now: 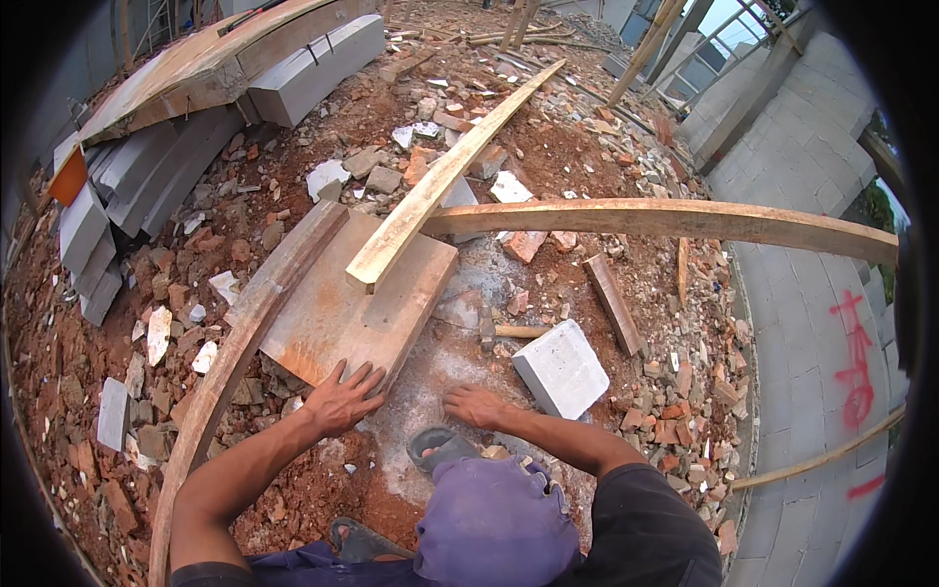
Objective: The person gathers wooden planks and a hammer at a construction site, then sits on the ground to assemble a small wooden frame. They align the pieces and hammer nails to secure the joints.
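Observation:
My left hand (pixel 342 399) lies with fingers spread at the near corner of a wide wooden board (pixel 352 293), its fingertips over the edge. To its right, low over the dusty ground, my right hand (pixel 475 405) has its fingers curled downward; whatever may be under them is hidden. Just beyond it a hammer (pixel 520 332) with a wooden handle lies on the ground. A pale block (pixel 561 370) rests right of that hand. One light timber beam (pixel 455 176) has its near end over the board. A long curved-looking plank (pixel 235 386) runs along the board's left side.
Another timber (pixel 665 219) stretches rightward from the board. A short wood piece (pixel 613 305) lies beyond the block. Grey blocks (pixel 166 176) are stacked at far left beneath wooden panels (pixel 196 68). Broken brick rubble (pixel 675 411) covers the ground. A grey block wall (pixel 802 323) stands right.

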{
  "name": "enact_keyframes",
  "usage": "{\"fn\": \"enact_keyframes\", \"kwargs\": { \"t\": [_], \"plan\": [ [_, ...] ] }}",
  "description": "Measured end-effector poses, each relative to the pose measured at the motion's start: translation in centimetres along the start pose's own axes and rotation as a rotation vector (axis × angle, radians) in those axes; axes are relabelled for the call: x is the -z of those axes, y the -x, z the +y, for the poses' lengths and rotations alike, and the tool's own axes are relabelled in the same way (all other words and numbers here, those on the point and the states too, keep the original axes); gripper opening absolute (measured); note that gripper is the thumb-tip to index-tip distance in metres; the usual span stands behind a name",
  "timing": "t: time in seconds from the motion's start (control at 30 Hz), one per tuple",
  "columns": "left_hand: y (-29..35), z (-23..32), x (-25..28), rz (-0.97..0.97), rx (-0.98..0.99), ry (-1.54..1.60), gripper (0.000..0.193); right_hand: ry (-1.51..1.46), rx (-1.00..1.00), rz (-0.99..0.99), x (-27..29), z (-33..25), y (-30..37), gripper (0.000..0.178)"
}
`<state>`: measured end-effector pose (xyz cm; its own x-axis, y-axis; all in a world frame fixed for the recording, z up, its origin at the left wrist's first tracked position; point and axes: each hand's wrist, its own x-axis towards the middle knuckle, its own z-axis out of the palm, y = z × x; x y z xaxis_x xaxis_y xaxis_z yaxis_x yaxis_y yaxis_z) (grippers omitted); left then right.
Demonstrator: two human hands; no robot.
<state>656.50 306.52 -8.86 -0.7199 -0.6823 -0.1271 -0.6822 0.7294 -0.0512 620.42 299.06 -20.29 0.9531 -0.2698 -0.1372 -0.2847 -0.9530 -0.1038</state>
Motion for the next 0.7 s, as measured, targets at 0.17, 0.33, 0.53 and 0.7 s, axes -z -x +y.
{"fn": "enact_keyframes", "kwargs": {
  "t": [0.17,0.33,0.53,0.7],
  "plan": [
    [1.1,1.5,1.2,0.109,0.096,0.098,0.032,-0.170,-0.265,-0.106,2.3,-3.4,7.0,0.034],
    [3.2,3.7,2.0,-0.029,0.472,0.459,0.042,-0.421,-0.971,0.693,3.6,-8.1,13.1,0.032],
    [4.5,2.9,0.3,-0.369,0.759,0.713,0.078,-0.534,-1.771,1.116,3.4,-5.2,19.3,0.083],
    [4.1,1.7,-3.7,-0.262,0.956,1.729,0.099,-0.348,-1.495,0.854,2.9,-1.7,21.9,0.112]
  ]
}}
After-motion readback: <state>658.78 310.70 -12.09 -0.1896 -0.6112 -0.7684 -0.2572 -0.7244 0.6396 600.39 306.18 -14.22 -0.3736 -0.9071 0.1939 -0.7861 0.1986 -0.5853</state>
